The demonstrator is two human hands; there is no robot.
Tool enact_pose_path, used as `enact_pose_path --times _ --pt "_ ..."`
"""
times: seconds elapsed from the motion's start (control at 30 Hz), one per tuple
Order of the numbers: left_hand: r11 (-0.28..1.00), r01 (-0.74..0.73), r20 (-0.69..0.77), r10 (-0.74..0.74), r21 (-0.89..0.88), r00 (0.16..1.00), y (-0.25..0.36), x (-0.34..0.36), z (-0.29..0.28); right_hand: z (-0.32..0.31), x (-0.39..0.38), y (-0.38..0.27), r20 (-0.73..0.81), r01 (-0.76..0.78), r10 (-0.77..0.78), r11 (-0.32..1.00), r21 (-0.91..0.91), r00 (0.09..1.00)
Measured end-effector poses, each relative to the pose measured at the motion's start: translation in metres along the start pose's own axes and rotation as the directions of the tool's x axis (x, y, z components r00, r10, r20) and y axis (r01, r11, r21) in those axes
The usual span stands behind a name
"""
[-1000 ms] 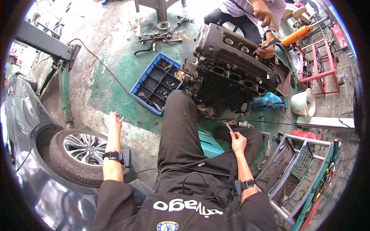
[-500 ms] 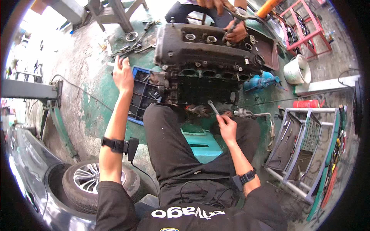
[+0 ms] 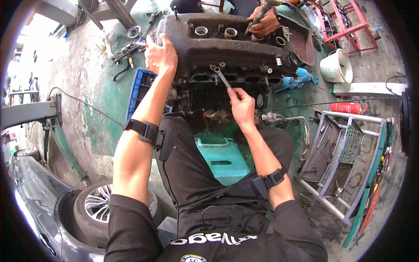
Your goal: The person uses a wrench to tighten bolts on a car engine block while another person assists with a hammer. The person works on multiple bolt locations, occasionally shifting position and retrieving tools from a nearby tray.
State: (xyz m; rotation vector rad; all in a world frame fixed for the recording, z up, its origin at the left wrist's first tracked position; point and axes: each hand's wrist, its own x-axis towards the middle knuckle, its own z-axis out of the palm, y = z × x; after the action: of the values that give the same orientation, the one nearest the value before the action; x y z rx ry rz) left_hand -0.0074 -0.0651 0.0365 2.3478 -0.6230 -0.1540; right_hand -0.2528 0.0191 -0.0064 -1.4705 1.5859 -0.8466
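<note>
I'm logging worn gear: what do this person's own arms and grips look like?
Short black sleeves; a black strap with a boxy dark device on each forearm; a thin black cable from the left device. Left grip and right grip are gloveless.

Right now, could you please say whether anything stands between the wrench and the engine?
Nothing visible does: the right hand holds the wrench with its ring end by the engine; whether they touch is unclear.
</note>
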Motion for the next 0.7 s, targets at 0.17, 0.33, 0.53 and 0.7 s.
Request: enact_pose_path --times 0.17,0.33,0.53,0.7 --pt "0.999 0.024 0.003 -0.024 0.045 1.000 0.005 -0.003 -0.006 0.005 0.011 0.002 0.076 -0.012 0.011 1.000 0.011 0.997" --pt "0.998 0.060 0.079 -0.059 -0.007 0.995 0.004 -0.001 -0.006 0.007 0.017 -0.002 0.083 -0.044 0.045 0.999 -0.015 0.996" --pt "0.995 0.047 0.022 -0.049 0.092 0.999 0.000 0.003 0.003 -0.010 0.039 -0.003 0.165 0.009 0.024 0.980 -0.198 0.986" --pt "0.996 -0.039 -0.025 0.041 0.085 0.999 -0.003 0.005 0.002 -0.026 0.056 -0.011 0.159 0.150 -0.096 0.915 -0.374 0.983"
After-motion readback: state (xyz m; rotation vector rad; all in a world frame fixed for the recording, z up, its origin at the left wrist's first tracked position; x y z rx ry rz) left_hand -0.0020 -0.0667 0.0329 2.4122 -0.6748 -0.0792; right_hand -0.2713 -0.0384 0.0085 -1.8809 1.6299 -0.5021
